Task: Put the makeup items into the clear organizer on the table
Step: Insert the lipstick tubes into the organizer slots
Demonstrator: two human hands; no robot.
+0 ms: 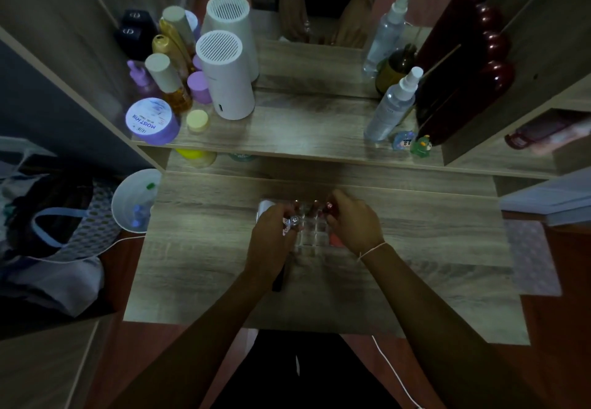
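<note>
A clear organizer (309, 235) with a grid of small compartments sits in the middle of the wooden table (204, 248). My left hand (270, 239) is at its left side, closed on a small silver-capped makeup item (293, 220). Over its right rear corner my right hand (353, 221) grips a red makeup item (329, 207). A couple of lipstick-like tubes (315, 205) stand in the back compartments. A dark slim item (279, 279) lies on the table under my left wrist. A pale cylinder (263, 207) shows behind my left hand.
A raised shelf (303, 133) behind holds a white speaker-like cylinder (224, 79), a purple jar (152, 120), bottles, a spray bottle (391, 104) and small figurines (412, 144). A white bin (134, 200) stands left of the table. A white cable (396, 373) hangs at the front.
</note>
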